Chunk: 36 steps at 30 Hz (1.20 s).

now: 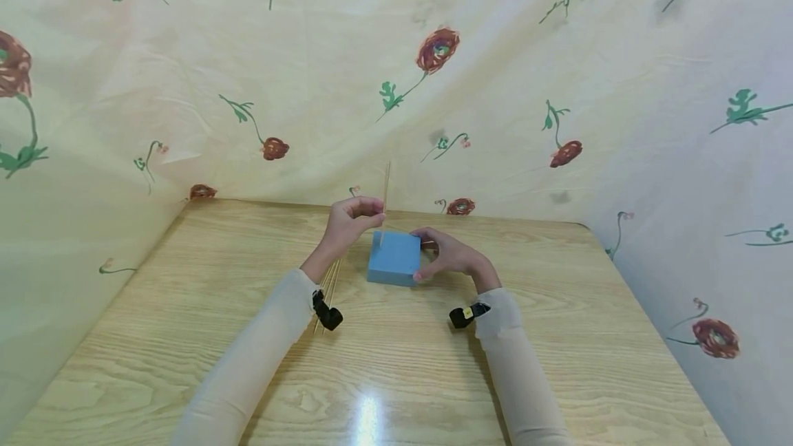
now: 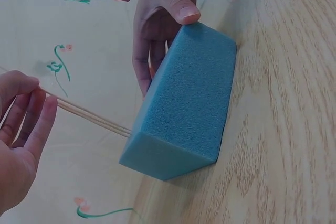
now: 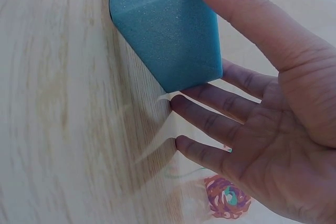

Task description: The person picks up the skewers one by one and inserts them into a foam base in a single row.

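Note:
On the table sits a blue foam block (image 1: 396, 252) with a flat top. My left hand (image 1: 347, 222) pinches a thin wooden skewer (image 1: 387, 188) between thumb and fingertips; it stands nearly upright at the block's far left part. In the left wrist view, two skewer lengths (image 2: 94, 118) run side by side from the fingers (image 2: 42, 124) to the block's top face. My right hand (image 1: 455, 253) holds the block at its right side, thumb on the near corner and fingers at the far side. Its lower fingertips (image 3: 181, 103) reach down by the tabletop, seen in the right wrist view.
Several loose skewers (image 1: 332, 282) lie on the wooden table (image 1: 396, 356), partly under the left forearm. A flower-patterned cloth (image 1: 347, 74) hangs behind the table and along its sides. A small black camera (image 1: 328, 312) is strapped to the left wrist, another camera (image 1: 461, 316) to the right.

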### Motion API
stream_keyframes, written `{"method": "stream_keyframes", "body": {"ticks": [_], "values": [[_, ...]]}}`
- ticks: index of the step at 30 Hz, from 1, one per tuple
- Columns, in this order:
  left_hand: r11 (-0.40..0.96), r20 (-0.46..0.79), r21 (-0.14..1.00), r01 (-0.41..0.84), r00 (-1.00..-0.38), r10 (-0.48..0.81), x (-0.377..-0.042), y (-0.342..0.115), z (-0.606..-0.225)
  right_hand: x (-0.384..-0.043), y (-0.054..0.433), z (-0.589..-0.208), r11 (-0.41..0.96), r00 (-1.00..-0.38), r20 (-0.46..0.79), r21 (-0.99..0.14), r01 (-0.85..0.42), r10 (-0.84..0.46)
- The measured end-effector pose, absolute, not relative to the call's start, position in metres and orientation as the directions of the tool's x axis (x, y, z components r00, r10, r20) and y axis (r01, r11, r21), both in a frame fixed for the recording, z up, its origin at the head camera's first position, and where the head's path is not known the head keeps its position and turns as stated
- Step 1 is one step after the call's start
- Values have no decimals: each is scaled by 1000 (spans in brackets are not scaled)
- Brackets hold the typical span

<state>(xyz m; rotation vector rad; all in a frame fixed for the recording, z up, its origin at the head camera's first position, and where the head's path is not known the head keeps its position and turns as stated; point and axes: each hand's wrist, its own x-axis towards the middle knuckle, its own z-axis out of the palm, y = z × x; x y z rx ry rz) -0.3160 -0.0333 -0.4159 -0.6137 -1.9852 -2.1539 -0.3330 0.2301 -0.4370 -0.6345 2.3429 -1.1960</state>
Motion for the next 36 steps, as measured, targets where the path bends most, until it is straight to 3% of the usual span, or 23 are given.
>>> {"method": "stream_keyframes", "body": {"ticks": [36], "values": [[-94, 409, 912, 399, -903, 134, -317, -31, -417, -339, 232, -439, 530, -798, -168, -821, -211, -578]]}}
